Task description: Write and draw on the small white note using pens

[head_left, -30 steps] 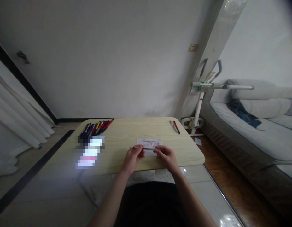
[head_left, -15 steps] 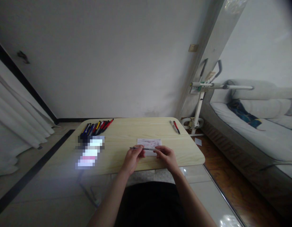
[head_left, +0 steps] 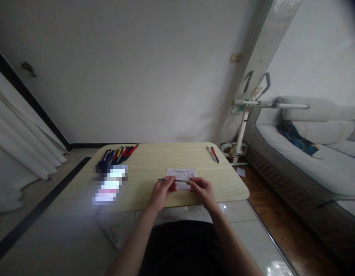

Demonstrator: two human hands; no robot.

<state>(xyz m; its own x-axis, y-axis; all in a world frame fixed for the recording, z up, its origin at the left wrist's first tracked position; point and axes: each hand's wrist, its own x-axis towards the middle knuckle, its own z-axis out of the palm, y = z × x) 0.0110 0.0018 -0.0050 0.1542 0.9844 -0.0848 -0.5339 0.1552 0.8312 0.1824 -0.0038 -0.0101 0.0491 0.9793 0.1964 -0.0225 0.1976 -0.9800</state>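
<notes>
A slim pen (head_left: 181, 181), dark at its left end and paler at its right, lies level between my two hands. My left hand (head_left: 163, 190) pinches it near the dark end, which sticks out past the thumb. At the other end, the fingers of my right hand (head_left: 202, 188) are closed on its tip. Under the pen is a small sheet of paper (head_left: 181, 173) with scribbled marks, flat on the light wooden table (head_left: 154, 157). My fingers cover part of the sheet's lower edge.
Several pens and markers (head_left: 117, 155) lie bunched at the table's back left, beside a bright pixelated patch (head_left: 110, 184). Two pens (head_left: 212, 154) lie at the back right. A white exercise frame (head_left: 242, 126) and a sofa (head_left: 309, 153) stand to the right.
</notes>
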